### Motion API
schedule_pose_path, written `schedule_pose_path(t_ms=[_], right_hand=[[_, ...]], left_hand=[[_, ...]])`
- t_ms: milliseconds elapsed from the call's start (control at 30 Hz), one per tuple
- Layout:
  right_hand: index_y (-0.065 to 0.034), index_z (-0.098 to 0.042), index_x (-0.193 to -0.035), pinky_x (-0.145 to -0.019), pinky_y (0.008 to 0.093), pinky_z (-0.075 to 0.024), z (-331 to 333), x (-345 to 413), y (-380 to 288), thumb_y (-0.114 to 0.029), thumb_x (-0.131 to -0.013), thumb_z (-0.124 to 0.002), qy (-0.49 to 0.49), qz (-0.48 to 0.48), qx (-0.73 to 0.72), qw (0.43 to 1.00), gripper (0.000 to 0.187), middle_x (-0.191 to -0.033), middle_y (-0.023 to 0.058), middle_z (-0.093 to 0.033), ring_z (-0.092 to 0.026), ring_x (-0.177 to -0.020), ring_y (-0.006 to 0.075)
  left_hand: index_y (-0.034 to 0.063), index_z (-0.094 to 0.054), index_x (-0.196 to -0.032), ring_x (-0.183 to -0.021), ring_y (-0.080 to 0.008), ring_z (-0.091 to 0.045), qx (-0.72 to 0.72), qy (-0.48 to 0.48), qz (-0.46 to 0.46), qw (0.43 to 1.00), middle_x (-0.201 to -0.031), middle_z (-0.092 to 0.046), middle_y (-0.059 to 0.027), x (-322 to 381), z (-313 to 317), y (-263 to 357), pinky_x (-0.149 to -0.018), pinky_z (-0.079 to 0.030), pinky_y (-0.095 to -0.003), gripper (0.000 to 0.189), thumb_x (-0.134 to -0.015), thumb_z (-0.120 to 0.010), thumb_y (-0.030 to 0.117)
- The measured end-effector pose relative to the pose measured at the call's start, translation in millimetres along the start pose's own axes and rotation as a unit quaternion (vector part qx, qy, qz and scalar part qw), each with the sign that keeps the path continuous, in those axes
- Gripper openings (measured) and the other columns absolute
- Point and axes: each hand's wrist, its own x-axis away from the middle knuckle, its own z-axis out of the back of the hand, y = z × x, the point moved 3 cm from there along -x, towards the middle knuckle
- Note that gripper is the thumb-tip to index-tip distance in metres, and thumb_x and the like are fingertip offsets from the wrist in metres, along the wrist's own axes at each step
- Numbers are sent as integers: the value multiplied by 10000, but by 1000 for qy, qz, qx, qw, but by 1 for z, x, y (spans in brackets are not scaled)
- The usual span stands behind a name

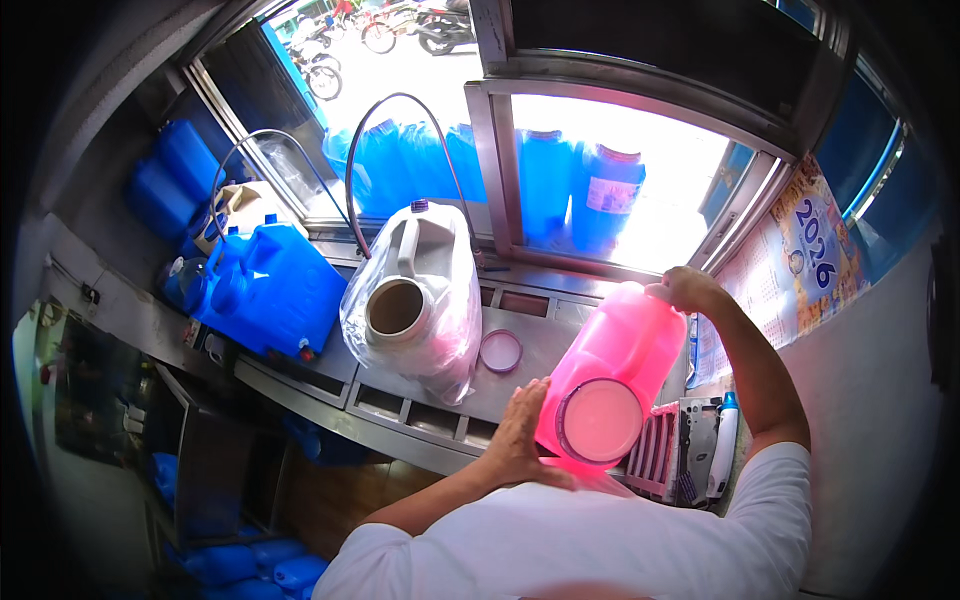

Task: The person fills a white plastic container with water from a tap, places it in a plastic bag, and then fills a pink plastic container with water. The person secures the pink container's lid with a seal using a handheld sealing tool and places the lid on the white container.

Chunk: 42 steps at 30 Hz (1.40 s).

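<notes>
A pink translucent plastic water jug [607,337] stands tilted on the right part of the steel counter, its wide mouth closed by a round lid [602,421] with a purple rim. My right hand [682,290] is closed at the jug's far top corner. Against the jug's near left side rests my left hand [521,431], fingers spread. Left of it, a whitish jug [442,240] wrapped in clear plastic has its wide mouth uncovered and a small purple cap on top. Between the two jugs lies a loose round lid [501,351].
Blue plastic jugs [281,289] stand on the counter's left. Two curved metal pipes [381,105] arch near the window. More blue containers [544,180] are outside the glass. A pink rack [654,454] and a white-and-blue tube [724,446] lie at right, below a wall calendar [806,247].
</notes>
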Motion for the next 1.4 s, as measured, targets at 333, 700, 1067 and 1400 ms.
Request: schedule_pose_path(t_ms=[333,700,1067,1400], right_hand=[[-32,-716,-1037,-555,330,-540,11,23,26,-369,-916,-627,-71,-93,-112,987,370,-720,103,-670,-662,-572,191],[-44,-704,-1099,-589,316,-561,3,19,32,-432,-927,-593,-103,27,-146,984,438,-732,84,-671,-669,-620,176],[-26,-699,-1016,-556,317,-519,-1,23,33,-488,-916,-577,-88,-25,-124,988,488,-748,85,-660,-621,-581,171],[-42,-696,-957,-578,298,-499,-10,5,45,-517,-938,-619,-49,55,-127,989,481,-799,40,-646,-611,-675,137]], left_hand=[[113,-80,-1612,-1473,-378,-307,118,7,-34,992,-1595,-308,-191,-25,19,-53,-1199,-271,-485,1337,-615,-939,348],[134,-124,-1619,-1495,-292,-297,261,28,7,965,-1615,-302,-149,-23,12,-58,-1210,-246,-442,1207,-718,-909,305],[89,-220,-1595,-1476,-263,-341,130,53,4,990,-1593,-359,-142,-21,17,-41,-1209,-257,-413,1137,-718,-911,305],[58,-238,-1583,-1498,-280,-278,176,-27,1,984,-1594,-341,-172,-29,38,-45,-1218,-233,-418,1081,-758,-885,318]])
